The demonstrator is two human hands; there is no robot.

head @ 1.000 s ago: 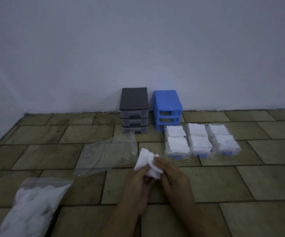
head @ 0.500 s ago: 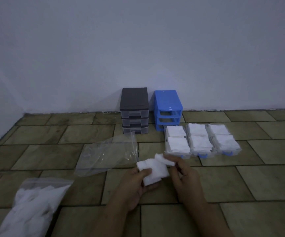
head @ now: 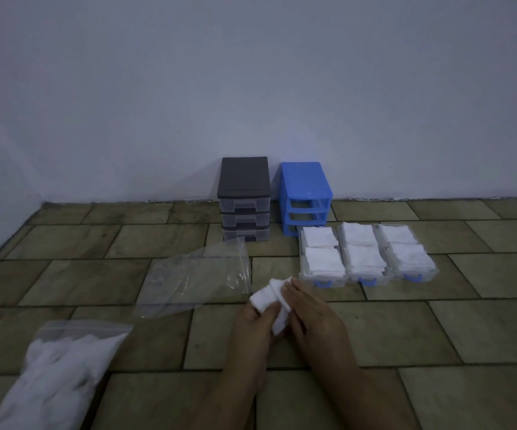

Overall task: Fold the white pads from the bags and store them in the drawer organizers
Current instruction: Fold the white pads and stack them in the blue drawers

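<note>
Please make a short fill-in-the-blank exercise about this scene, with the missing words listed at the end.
1. Both hands, left hand and right hand, hold one white ____.
2. The blue organizer has ____ empty drawer slots.
3. The three pulled-out drawers have handles coloured ____.
4. The bag of pads lies at the person's ____ side.

Missing words: pad; three; blue; left

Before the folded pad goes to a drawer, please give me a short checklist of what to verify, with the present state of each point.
1. Small white pad held by both hands, left hand and right hand: ok.
2. Fold finished and neat: cannot tell, fingers cover it.
3. Three clear pulled-out drawers with blue handles within view on the tiled floor: ok.
4. Free room in those drawers: not ok, all look full of pads.
5. Blue drawer frame has open slots: ok.
6. Clear bag of white pads has more: ok.
</note>
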